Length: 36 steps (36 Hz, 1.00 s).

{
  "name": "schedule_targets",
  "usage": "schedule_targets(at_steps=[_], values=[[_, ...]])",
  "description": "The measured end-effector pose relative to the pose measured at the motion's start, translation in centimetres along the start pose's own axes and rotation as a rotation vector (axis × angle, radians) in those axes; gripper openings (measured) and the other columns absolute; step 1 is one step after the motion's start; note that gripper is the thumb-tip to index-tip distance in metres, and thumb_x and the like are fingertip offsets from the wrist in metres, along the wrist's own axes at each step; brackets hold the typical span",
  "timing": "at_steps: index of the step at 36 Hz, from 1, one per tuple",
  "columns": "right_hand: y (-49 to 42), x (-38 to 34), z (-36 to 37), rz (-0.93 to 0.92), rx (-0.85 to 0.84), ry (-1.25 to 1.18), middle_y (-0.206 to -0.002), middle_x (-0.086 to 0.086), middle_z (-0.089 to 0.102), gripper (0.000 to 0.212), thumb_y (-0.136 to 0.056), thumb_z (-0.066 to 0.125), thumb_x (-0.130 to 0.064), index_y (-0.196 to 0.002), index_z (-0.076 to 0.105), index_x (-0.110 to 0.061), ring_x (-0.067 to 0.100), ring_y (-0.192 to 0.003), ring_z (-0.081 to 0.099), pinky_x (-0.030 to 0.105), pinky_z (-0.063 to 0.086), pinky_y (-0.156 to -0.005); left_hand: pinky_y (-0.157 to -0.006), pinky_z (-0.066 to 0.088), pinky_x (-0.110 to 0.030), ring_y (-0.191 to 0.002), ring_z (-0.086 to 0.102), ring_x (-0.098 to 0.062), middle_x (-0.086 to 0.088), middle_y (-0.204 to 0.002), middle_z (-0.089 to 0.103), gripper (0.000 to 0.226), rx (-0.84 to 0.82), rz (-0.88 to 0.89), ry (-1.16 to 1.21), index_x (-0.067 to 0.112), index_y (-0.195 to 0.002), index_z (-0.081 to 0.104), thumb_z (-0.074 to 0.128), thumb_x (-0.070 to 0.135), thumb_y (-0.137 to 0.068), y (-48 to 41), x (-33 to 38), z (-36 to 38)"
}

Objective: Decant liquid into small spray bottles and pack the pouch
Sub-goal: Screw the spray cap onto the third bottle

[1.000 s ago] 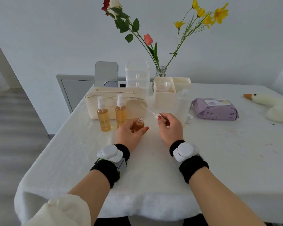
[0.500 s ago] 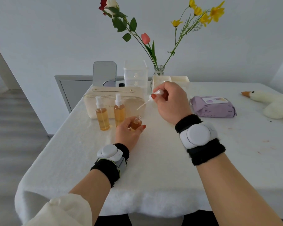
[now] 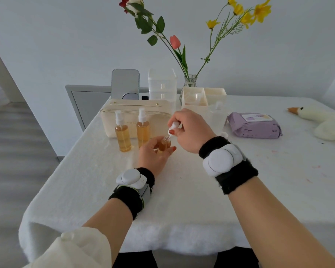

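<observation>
Our left hand [image 3: 153, 153] grips the small bottle [image 3: 165, 143]; our right hand [image 3: 190, 130], pinching the spray cap [image 3: 173, 127], has descended just above it, so capping likely follows.

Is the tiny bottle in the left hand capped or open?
Open. The tiny bottle has a bare neck, and the right hand pinches the white spray top just above it, not yet on.

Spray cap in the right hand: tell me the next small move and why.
Probably lower the spray cap straight down onto the small bottle. The right hand pinches it just above the open neck, while the left hand holds the bottle upright.
</observation>
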State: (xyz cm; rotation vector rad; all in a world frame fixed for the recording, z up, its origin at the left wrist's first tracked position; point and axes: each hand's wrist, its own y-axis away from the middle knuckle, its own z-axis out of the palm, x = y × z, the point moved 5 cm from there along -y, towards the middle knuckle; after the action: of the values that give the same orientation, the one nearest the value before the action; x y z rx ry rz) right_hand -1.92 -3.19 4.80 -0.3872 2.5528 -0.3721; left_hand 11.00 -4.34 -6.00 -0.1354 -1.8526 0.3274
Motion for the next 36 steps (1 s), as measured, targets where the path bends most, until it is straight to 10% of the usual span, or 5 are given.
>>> schedule_targets(at_steps=[20, 31, 36], values=[[-0.3, 0.4, 2.0, 0.031, -0.12, 0.054, -0.114, -0.003, 0.065, 0.036, -0.089, 0.062, -0.001, -0.115, 0.065, -0.026, 0.02, -0.101, 0.061, 0.042, 0.056, -0.089, -0.066, 0.043, -0.004, -0.067, 0.057, 0.012, 0.014, -0.076, 0.062, 0.021, -0.028, 0.057, 0.019, 0.014, -0.103, 0.073, 0.082, 0.015, -0.083, 0.0, 0.3, 0.2], [-0.2, 0.6, 2.2, 0.084, -0.152, 0.143, -0.111, -0.011, 0.055, 0.045, -0.094, 0.066, -0.044, -0.13, 0.049, -0.023, 0.017, -0.101, 0.059, 0.038, 0.053, -0.089, -0.058, 0.041, -0.01, -0.058, 0.048, 0.003, 0.009, -0.069, 0.058, 0.014, -0.024, 0.072, 0.005, 0.025, -0.084, 0.068, 0.079, 0.016, -0.084, -0.1, 0.1, 0.3], [-0.2, 0.6, 2.2, 0.082, -0.184, 0.15, -0.116, -0.006, 0.059, 0.031, -0.09, 0.065, -0.017, -0.12, 0.057, -0.023, 0.02, -0.102, 0.06, 0.042, 0.054, -0.09, -0.061, 0.041, -0.008, -0.061, 0.051, 0.006, 0.013, -0.07, 0.059, 0.014, -0.023, 0.096, 0.003, 0.015, -0.096, 0.074, 0.08, 0.016, -0.083, 0.0, 0.3, 0.3]])
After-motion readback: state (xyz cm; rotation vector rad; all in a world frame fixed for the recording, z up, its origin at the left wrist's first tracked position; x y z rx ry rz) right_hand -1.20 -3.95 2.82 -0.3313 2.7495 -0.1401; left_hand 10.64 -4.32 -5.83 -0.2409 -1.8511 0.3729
